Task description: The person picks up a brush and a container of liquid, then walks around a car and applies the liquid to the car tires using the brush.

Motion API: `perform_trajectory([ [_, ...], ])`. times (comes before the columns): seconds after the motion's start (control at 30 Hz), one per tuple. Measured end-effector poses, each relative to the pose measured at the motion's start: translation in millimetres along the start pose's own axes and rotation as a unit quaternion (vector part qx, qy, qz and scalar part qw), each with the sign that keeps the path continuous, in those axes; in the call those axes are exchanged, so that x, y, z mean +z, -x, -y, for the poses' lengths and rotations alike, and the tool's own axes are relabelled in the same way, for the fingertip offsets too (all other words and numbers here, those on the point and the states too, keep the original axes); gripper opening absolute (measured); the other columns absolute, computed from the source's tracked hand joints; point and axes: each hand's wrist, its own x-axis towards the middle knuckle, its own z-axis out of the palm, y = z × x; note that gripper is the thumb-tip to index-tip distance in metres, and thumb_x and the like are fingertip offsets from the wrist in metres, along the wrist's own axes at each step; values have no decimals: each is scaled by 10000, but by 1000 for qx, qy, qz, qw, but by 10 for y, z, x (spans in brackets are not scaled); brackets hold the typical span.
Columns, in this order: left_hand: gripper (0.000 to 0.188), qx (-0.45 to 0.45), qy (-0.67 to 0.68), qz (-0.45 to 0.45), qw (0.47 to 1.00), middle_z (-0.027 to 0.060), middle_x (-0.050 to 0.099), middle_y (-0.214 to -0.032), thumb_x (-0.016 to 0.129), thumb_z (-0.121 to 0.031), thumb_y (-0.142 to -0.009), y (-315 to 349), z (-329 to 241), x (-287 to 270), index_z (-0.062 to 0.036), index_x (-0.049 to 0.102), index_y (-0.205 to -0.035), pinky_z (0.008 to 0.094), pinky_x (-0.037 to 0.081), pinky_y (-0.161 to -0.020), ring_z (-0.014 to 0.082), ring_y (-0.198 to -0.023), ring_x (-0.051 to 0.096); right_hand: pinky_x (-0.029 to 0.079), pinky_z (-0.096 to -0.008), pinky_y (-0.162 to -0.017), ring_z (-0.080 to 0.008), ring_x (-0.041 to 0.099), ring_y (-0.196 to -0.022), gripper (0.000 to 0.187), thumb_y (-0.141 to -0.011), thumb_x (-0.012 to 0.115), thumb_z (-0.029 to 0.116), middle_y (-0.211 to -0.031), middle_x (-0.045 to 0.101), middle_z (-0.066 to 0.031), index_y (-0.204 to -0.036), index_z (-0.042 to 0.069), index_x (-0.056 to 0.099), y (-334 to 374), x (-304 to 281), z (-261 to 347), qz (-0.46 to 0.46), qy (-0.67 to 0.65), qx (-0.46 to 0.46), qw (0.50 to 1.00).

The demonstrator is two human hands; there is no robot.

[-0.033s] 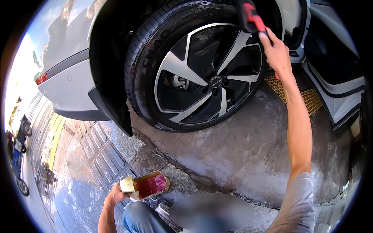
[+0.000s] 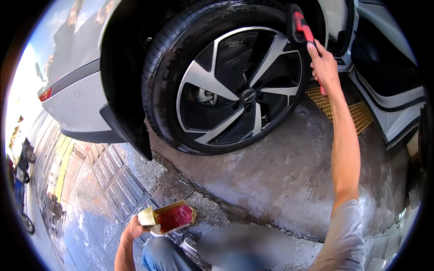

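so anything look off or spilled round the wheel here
Nothing stands out. The right hand holds a red-handled brush at the tyre, the left hand holds an open container of red liquid. The concrete is wet.

A white car (image 2: 68, 97) stands on wet, patchy concrete ground (image 2: 280, 171), its rear bumper curving to the left with a red reflector (image 2: 44, 94) at its corner. A black mud flap (image 2: 129, 131) hangs behind the wheel arch. The car door (image 2: 389, 86) at right stands open above a yellow grating (image 2: 348, 108). Ribbed grey paving (image 2: 115, 180) runs to the lower left, where motorbikes (image 2: 25, 158) stand at the far edge.
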Motion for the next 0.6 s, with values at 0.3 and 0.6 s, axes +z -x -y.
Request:
perform_trajectory([
  [0.3, 578, -36, 14, -29, 999, 49, 745, -993, 728, -1, -547, 76, -135, 39, -21, 720, -1125, 341, 549, -849, 181, -922, 685, 405, -341, -346, -174, 486, -401, 415, -1043, 512, 456, -594, 518, -68, -863, 82, 521, 1037, 1077, -2386, 72, -207, 372, 902],
  [0.6, 342, 14, -22, -70, 997, 123, 749, -816, 766, -81, -629, 68, 278, -26, -3, 742, -961, 355, 556, -762, 194, -772, 692, 345, -257, -403, -95, 403, -459, 315, -1040, 547, 466, -651, 483, -6, -992, 162, 479, 2531, 1390, -2250, 220, -340, 578, 708],
])
